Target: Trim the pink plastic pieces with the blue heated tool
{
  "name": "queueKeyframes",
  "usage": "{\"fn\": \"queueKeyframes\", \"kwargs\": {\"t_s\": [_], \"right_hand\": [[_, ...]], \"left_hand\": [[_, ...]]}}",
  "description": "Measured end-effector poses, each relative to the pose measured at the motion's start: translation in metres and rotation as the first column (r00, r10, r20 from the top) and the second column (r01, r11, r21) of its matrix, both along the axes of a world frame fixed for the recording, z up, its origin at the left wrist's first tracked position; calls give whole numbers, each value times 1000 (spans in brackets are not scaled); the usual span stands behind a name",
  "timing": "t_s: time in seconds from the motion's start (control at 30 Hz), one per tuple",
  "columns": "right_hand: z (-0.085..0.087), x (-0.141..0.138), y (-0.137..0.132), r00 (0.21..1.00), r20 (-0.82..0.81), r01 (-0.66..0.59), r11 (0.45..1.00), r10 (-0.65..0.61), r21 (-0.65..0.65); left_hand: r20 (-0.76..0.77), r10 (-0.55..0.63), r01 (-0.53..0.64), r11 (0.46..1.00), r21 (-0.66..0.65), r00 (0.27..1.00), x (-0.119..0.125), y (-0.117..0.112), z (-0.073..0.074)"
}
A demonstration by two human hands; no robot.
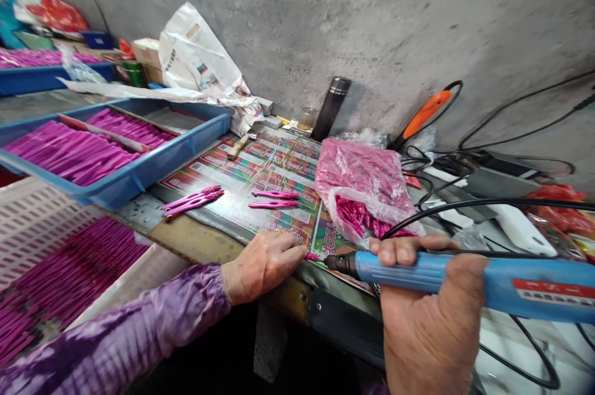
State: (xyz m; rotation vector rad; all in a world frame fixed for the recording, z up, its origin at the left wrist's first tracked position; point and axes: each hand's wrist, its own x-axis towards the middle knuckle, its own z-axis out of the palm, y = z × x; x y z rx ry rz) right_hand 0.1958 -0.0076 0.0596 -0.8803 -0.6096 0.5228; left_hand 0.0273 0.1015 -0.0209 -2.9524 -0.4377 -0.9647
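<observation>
- A rough concrete wall (372,29) rises behind the bench, and a black flask (330,108) stands at its foot, out of the working area.
- The workbench (199,246) runs along that wall, its front edge worn and its top covered by a printed, multicoloured mat (279,162).
- A white perforated crate (37,221) and a blue plastic tray (139,181), both filled with magenta parts, sit to the left, within easy reach.
- A clear bag of magenta pieces (362,172) slumps on the mat's right side, beside tangled black cables (488,201).
- The right hand (427,302) is clenched around a blue rotary tool (418,268), thumb along the body, so its black nose points at the left hand.
- The left hand (263,265), in a purple tie-dyed sleeve (139,314), rests on the bench edge for steadiness (or so its posture suggests).
- Its fingertips pinch a small magenta piece (311,256) at the mat's edge, just ahead of the tool's nose.
</observation>
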Motion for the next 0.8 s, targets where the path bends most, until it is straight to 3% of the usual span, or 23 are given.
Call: {"fn": "queueKeyframes", "kwargs": {"t_s": [0.3,0.6,0.8], "right_hand": [[-1,-1,-2,1000,-7,-1,1000,1,3],[-3,-1,-4,1000,-23,-1,1000,1,-8],[-1,-3,-4,1000,-22,6,1000,-6,-14]], "left_hand": [[29,4,-3,1000,-16,1000,3,1,-4],[-102,67,-70,997,-22,993,5,-2,-2],[-67,83,-86,996,-38,994,5,0,-3]]}}
